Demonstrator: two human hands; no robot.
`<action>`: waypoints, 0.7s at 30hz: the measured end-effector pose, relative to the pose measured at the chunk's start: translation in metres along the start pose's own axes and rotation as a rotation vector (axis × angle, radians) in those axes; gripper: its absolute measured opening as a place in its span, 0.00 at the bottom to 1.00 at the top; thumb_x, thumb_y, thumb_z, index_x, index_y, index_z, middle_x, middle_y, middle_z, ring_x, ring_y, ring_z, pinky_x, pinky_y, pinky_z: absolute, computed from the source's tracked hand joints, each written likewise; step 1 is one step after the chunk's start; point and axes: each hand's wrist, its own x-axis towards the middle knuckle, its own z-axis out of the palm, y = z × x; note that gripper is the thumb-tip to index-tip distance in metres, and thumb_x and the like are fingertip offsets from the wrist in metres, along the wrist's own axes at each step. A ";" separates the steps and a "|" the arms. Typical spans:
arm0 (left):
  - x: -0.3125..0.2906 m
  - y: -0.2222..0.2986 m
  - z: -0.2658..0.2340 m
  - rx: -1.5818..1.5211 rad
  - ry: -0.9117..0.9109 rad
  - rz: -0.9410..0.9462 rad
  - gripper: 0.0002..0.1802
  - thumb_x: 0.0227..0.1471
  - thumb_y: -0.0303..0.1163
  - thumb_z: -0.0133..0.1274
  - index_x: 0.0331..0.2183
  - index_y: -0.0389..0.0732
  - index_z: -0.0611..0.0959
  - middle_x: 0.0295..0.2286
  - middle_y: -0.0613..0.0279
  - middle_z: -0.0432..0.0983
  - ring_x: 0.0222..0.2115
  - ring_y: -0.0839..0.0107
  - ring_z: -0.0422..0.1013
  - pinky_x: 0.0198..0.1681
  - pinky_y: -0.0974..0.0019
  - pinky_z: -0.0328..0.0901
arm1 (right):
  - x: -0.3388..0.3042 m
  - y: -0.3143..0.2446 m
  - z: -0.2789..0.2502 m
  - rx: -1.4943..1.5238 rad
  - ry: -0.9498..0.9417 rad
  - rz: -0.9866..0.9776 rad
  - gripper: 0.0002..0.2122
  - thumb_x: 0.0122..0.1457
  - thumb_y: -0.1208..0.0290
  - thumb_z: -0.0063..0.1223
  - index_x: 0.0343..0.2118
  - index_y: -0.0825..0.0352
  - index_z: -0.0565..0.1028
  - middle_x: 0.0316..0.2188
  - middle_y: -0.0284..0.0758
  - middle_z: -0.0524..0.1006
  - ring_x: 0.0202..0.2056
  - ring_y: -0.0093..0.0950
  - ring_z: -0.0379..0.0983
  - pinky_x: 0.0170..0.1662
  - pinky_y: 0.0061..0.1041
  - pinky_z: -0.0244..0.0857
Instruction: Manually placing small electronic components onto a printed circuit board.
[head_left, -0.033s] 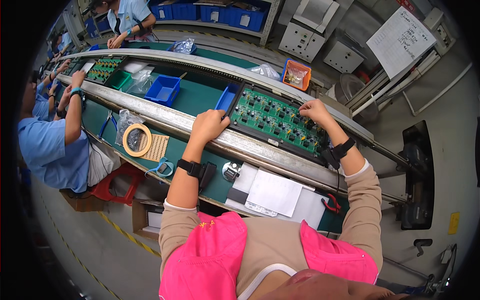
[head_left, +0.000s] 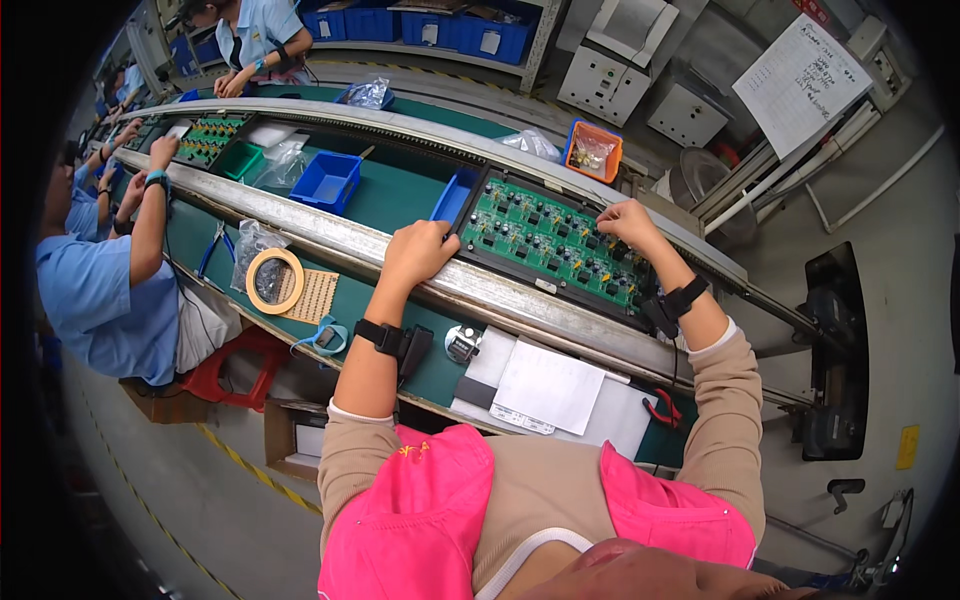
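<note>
Two hands work at a green circuit-board panel (head_left: 555,235), which lies face up in a dark frame (head_left: 520,272) on the metal rails; everything else in this head view is placed from that panel. The left hand (head_left: 418,252) rests at the panel's left end, across the near rail (head_left: 520,306), with its fingertips at the frame's corner; whether its grip is clamped on the frame, I cannot tell. The right hand (head_left: 632,225) is above the panel's far edge, toward the right end, its grip together (whether a small part sits between the fingertips is too fine to see). Just left of the panel is a blue tray (head_left: 455,193); farther left, a blue bin (head_left: 348,190) stands on the green surface (head_left: 405,195). Beyond the panel is an orange bin (head_left: 608,133). On its near side, past the rail, lie white paper (head_left: 550,385) and a red-handled tool (head_left: 665,407).
</note>
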 end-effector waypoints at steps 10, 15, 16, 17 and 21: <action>0.003 0.001 -0.002 0.008 -0.036 -0.012 0.17 0.47 0.42 0.46 0.26 0.37 0.81 0.25 0.45 0.76 0.28 0.49 0.72 0.35 0.53 0.67 | 0.008 0.008 0.003 -0.082 -0.039 0.044 0.07 0.40 0.75 0.60 0.24 0.72 0.79 0.20 0.34 0.77 0.22 0.21 0.70 0.27 0.22 0.64; 0.004 0.002 -0.002 0.004 -0.039 0.001 0.17 0.48 0.42 0.46 0.27 0.38 0.81 0.26 0.45 0.76 0.29 0.49 0.72 0.35 0.53 0.67 | 0.009 0.012 0.001 -0.029 -0.040 0.090 0.07 0.40 0.76 0.61 0.24 0.72 0.79 0.20 0.34 0.77 0.22 0.21 0.70 0.27 0.22 0.64; 0.003 0.002 -0.002 0.004 -0.039 0.003 0.17 0.48 0.42 0.46 0.27 0.38 0.81 0.26 0.46 0.76 0.29 0.49 0.72 0.35 0.53 0.67 | 0.010 0.013 0.001 -0.017 -0.040 0.098 0.07 0.40 0.76 0.61 0.24 0.72 0.79 0.20 0.34 0.77 0.22 0.21 0.70 0.27 0.22 0.64; 0.003 0.003 -0.003 0.004 -0.039 0.005 0.18 0.48 0.42 0.46 0.27 0.38 0.81 0.26 0.46 0.76 0.29 0.49 0.72 0.35 0.53 0.67 | 0.010 0.014 0.001 -0.006 -0.039 0.105 0.07 0.40 0.76 0.61 0.24 0.72 0.79 0.20 0.34 0.77 0.22 0.21 0.70 0.27 0.22 0.64; 0.003 0.004 -0.004 0.004 -0.037 0.011 0.18 0.48 0.43 0.46 0.27 0.39 0.81 0.26 0.46 0.76 0.29 0.49 0.72 0.35 0.53 0.67 | 0.011 0.014 -0.003 -0.005 -0.062 0.139 0.07 0.40 0.77 0.61 0.25 0.71 0.79 0.20 0.34 0.77 0.22 0.21 0.70 0.27 0.22 0.64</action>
